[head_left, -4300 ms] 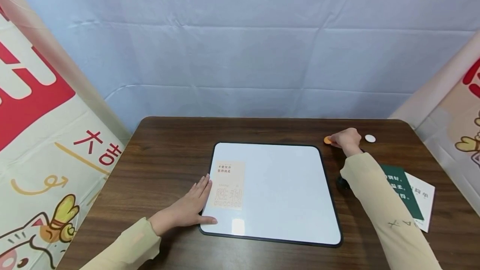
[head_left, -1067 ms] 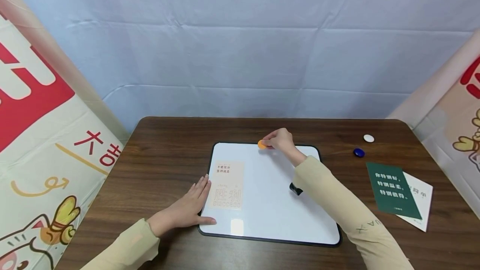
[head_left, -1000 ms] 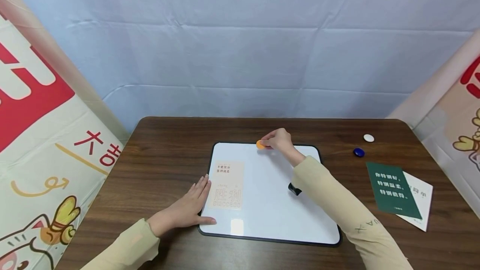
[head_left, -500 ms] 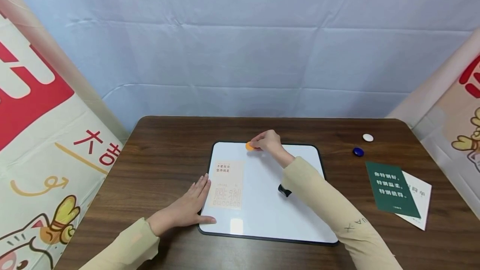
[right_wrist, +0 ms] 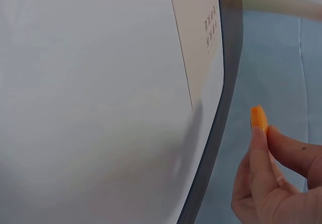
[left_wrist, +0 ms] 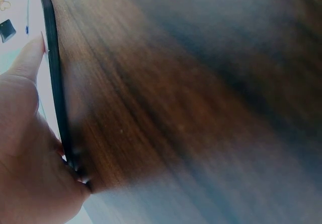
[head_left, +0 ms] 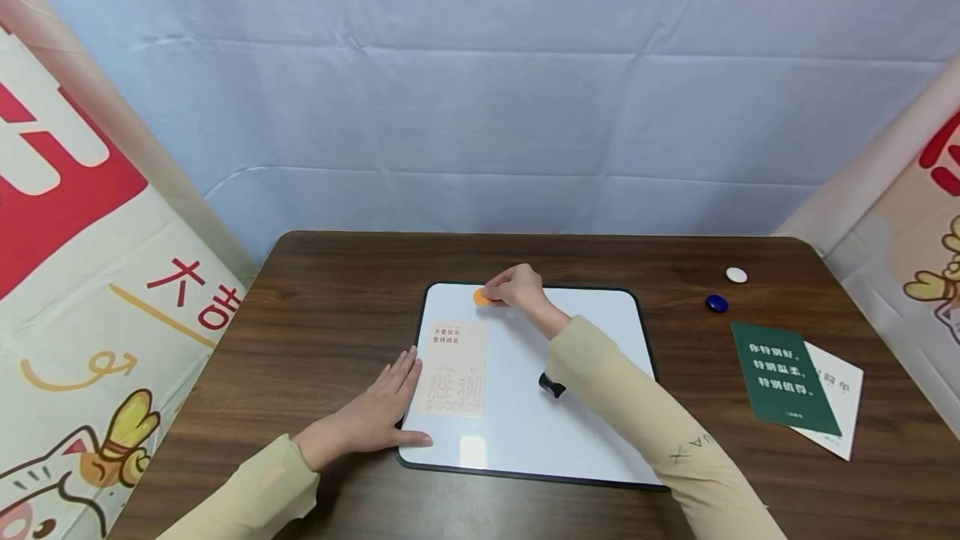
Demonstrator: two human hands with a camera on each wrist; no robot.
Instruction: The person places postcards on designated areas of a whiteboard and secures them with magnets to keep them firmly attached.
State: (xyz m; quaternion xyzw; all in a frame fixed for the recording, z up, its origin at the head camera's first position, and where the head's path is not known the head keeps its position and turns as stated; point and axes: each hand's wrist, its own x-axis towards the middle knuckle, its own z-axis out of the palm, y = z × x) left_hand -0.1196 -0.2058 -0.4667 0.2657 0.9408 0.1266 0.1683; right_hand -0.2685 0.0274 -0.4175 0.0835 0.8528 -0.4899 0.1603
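Two hands: both are at work over one brown wooden table (head_left: 315, 307), seen from where I stand.
Whiteboard: the black-rimmed whiteboard (head_left: 570, 432) lies flat mid-table, biggest thing in play; it wants to stay put while the magnet comes down.
Left hand: the left hand (head_left: 375, 417) lies flat with straight fingers on the board's near left edge, thumb on the white face, gripping nothing. I judge it should keep pressing so the board cannot slide.
Right hand: the right hand (head_left: 516, 288) hovers above the board's far edge, thumb and fingertips pinched on the disc, other fingers curled.
Card: the pale printed card (head_left: 456, 368) lies on the left part of the board, just beside the left fingertips, its top edge near the right hand.
Orange magnet: the orange magnet (head_left: 481, 297) sits in that pinch, off the surface, just beyond the card's top edge. My judgement: lower it flat onto the card's top margin, clear of the print, and let go only once it seats.
Spare magnets: a blue one (head_left: 717, 302) and a white one (head_left: 737, 275) sit well apart at far right.
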